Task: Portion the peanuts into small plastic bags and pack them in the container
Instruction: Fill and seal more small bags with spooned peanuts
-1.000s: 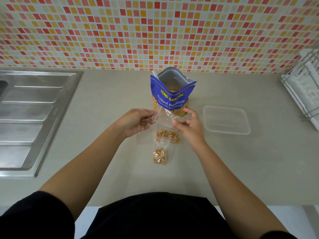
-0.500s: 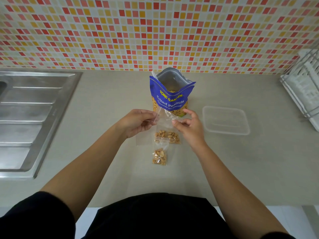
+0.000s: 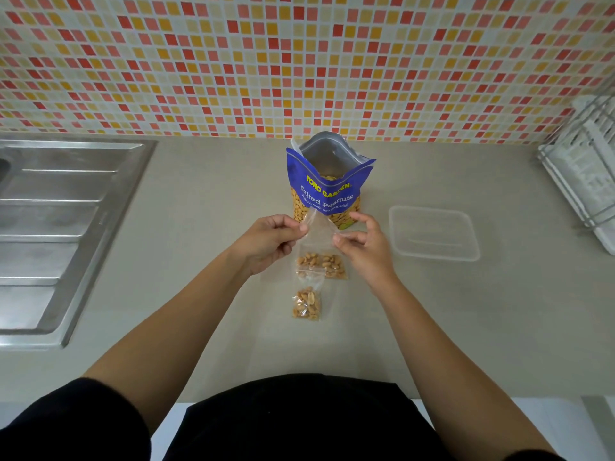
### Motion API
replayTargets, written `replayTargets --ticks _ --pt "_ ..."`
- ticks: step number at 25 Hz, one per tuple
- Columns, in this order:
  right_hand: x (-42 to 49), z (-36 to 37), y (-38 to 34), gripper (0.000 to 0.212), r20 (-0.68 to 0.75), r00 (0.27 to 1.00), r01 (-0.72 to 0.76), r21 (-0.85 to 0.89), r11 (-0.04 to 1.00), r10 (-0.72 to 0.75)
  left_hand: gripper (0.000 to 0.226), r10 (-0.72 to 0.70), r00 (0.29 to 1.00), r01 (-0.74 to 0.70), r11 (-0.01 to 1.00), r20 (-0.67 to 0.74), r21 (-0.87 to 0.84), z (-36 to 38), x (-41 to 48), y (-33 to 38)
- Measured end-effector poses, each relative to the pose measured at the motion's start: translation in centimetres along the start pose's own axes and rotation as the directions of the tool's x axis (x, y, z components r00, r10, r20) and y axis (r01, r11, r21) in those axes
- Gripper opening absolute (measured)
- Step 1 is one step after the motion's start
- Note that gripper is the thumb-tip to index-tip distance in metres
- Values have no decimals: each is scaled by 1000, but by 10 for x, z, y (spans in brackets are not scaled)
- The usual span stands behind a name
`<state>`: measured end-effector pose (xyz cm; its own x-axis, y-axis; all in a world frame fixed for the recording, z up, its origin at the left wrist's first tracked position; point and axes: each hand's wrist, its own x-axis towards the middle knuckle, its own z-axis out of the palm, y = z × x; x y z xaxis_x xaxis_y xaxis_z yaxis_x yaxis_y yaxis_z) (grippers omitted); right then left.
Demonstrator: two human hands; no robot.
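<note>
Peanut pouch [image 3: 327, 194]: standing open near the countertop's [image 3: 206, 234] back edge, holding peanuts.
Container [image 3: 434, 232]: lying right of the pouch.
Left hand [image 3: 269, 242]: pinching the clear small bag's [image 3: 318, 229] left edge.
Right hand [image 3: 364, 242]: pinching its right edge.
Filled bags [image 3: 321, 265]: two lying below the grip toward the front edge, carrying peanuts.

two hands [image 3: 269, 241] [image 3: 364, 242], one blue peanut pouch [image 3: 327, 194], two small bags of peanuts [image 3: 321, 265] [image 3: 307, 304] — one clear container [image 3: 474, 242], one sink [image 3: 66, 211], one wire rack [image 3: 585, 168].
</note>
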<state>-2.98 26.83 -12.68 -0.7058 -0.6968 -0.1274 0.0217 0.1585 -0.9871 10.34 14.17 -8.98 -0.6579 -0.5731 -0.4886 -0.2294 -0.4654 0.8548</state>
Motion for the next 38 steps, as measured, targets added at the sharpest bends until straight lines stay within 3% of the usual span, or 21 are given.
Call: replayTargets --ticks 4,7,9,12,15,18,22,26,28,30,32,38 --pt "-5 5 -2 47 22 1000 17 -11 1000 -17 31 -31 996 58 930 80 -364 11 -5 -5" --pt "-6 8 -5 44 31 998 50 -27 998 -50 43 -53 991 109 846 120 -522 15 -7 -6" --pt "-5 7 -7 42 20 997 72 -61 996 -70 32 -60 995 91 861 77 -500 15 -8 -5" --pt "-5 1 -7 46 -2 998 63 -102 993 -63 23 9 999 -22 963 -52 -270 13 -6 -7" --pt "-5 -1 -6 50 -11 999 51 -96 994 -53 24 101 990 -114 984 -100 -133 10 -8 -5" --pt "-4 0 -6 51 -7 998 54 -106 993 -55 32 84 993 -96 980 -79 -175 10 -10 -3" --pt "-3 2 -5 51 -23 999 29 -121 992 -32 15 65 998 -65 964 -8 -259 19 -12 -4" --pt "-1 3 -5 48 -36 999 -32 -53 998 30 16 28 997 4 925 79 -381 23 -13 -3" --pt "1 -1 -1 47 -46 998 -52 -10 999 52 15 44 998 -31 963 42 -269 22 -13 -2" --pt "1 -7 1 48 -42 995 -87 56 995 89 19 155 987 -150 984 -39 97 16 -11 -1" --pt "-2 -12 -3 50 0 993 -115 95 989 115 25 262 964 -224 890 -43 397 9 -9 2" --pt "-2 -19 -10 28 72 989 -143 217 966 131 12 214 977 -202 906 8 372 9 -12 8"
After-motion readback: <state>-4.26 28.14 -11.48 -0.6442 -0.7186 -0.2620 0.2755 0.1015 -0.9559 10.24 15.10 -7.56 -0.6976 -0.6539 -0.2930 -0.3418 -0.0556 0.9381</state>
